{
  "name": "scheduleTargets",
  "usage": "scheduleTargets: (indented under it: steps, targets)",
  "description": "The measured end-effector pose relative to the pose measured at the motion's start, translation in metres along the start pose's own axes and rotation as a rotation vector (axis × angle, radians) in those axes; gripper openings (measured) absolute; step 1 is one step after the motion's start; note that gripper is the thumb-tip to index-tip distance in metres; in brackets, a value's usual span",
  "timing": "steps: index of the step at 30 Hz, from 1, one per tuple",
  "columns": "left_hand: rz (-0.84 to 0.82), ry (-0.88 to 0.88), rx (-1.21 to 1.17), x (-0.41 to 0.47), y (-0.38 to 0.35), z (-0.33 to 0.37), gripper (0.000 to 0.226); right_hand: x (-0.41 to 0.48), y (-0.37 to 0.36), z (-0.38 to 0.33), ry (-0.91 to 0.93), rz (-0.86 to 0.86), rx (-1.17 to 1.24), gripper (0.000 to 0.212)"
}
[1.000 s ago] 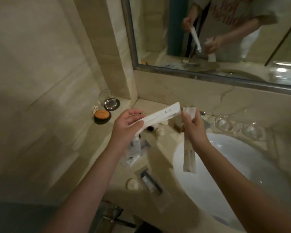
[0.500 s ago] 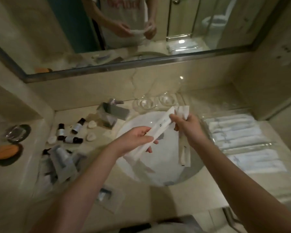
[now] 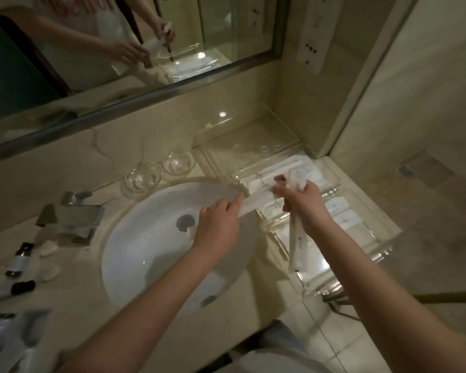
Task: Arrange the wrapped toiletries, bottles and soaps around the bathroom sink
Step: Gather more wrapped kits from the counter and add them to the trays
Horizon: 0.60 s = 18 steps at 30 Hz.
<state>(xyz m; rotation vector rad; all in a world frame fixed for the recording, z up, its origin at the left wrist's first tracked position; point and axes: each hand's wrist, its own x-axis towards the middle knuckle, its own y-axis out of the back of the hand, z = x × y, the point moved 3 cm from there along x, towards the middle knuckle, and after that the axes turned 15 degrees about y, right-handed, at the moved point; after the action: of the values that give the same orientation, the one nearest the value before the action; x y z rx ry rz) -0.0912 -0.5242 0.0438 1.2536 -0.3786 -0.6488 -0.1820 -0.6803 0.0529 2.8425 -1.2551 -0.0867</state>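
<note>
Wrapped toiletries: I see my left hand [image 3: 218,228] pinching one long white sachet [image 3: 249,202] over the sink's [image 3: 145,254] 2 o'clock rim. My right hand [image 3: 301,201] closes its grip on a second sachet [image 3: 297,244] hanging down, plus a crumpled white wrapper [image 3: 297,179], above the clear tray [image 3: 331,219]. Small dark-capped bottles [image 3: 19,261] and round soaps [image 3: 48,248] lie on the surface at 9 o'clock.

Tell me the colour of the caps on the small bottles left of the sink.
Dark, black or dark brown, on the small bottles; the head view shows them.

sink bowl [image 3: 151,246] lies open; glass tray [image 3: 331,196] holds packets.
</note>
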Motion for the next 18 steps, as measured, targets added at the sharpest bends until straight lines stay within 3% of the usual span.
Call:
scheduleTargets:
  steps: [4,6,9,12,18]
  targets:
    - [-0.71,0.336,-0.862,0.01,0.0,0.023,0.036,0.014,0.019,-0.005,0.081,-0.169,-0.013,0.017]
    - [-0.806,0.325,-0.95,0.021,0.001,0.031,0.017,0.019,0.018,-0.013,0.127,-0.274,-0.009,0.018]
    - [-0.677,0.355,-1.017,0.038,0.005,0.042,0.01,0.033,0.018,-0.018,0.157,-0.246,0.013,0.022]
    - [-0.477,0.474,-1.339,0.05,0.012,0.047,0.011,0.039,0.03,-0.012,0.118,-0.164,0.027,0.02]
    - [-0.338,0.431,-1.45,0.062,0.018,0.061,0.012,0.02,0.035,0.014,-0.011,-0.314,-0.057,0.018]
